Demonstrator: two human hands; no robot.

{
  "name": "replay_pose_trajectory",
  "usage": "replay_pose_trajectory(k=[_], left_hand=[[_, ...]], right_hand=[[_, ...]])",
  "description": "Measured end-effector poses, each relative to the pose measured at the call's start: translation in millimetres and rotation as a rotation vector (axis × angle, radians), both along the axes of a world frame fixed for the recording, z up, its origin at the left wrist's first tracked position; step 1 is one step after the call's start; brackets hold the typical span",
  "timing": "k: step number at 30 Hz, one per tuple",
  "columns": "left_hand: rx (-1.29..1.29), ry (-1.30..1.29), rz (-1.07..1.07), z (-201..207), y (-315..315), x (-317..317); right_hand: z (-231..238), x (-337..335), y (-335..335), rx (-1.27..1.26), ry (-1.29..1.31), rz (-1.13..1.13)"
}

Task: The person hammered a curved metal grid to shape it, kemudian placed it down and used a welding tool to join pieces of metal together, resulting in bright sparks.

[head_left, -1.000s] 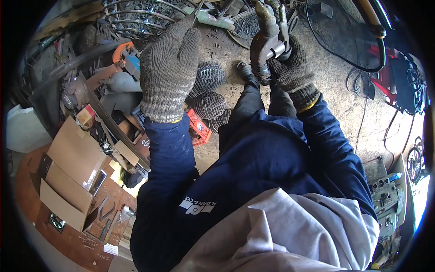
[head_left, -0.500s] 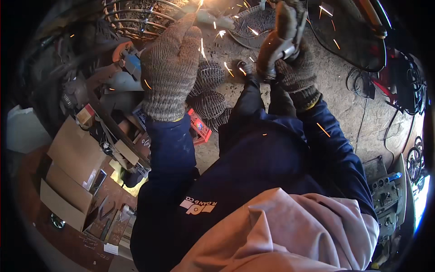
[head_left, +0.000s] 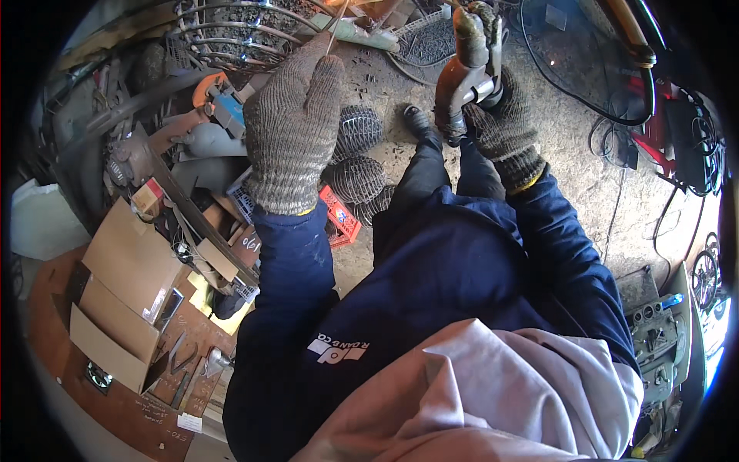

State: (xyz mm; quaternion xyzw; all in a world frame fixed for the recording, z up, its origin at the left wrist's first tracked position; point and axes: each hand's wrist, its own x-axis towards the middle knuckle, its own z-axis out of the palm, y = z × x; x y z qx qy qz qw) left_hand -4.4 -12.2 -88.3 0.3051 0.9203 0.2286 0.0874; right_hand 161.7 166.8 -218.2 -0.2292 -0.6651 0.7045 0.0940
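My left hand (head_left: 291,127), in a grey-brown knitted glove, is closed at the upper middle. A thin metal rod (head_left: 336,25) sticks up from its fingers toward a small orange glow at the top edge. My right hand (head_left: 508,127), gloved alike, is wrapped around a worn brown-and-grey hand tool (head_left: 460,85) with a silvery metal part. Its exact kind I cannot make out, and its far end is cut off by the frame's edge. Just left of the rod is a curved metal-bar frame (head_left: 246,38).
Several wire-wound coils (head_left: 360,177) and a red plastic crate (head_left: 342,219) lie on the floor beside my left arm. A bench with an open cardboard box (head_left: 127,258) stands at left. Black cables (head_left: 573,96) loop at right. A machine with dials (head_left: 654,331) sits lower right.
The bright sparks have nearly died away, leaving a faint glow at the top. Both hands have shifted slightly; the tool in my right hand has tilted a little, and its grip holds.
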Motion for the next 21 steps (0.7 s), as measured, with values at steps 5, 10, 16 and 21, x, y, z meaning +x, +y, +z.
replay_pose_trajectory(k=[5, 10, 16, 21], left_hand=[[0.031, -0.058, 0.028, -2.1, 1.9, 1.3], [0.0, 0.159, -0.174, -4.0, -1.8, -5.5], [-0.016, 0.086, -0.117, -3.7, -0.5, -3.9], [0.024, 0.249, -0.225, -4.3, -1.4, -3.3]], right_hand=[[-0.5, -5.2, 1.7, 0.09, -0.031, -0.005], [-1.2, -4.2, 1.2, 0.115, -0.065, -0.01], [2.2, -4.9, -2.3, 0.084, -0.045, -0.029], [-8.5, -3.2, 0.1, 0.157, -0.08, -0.007]])
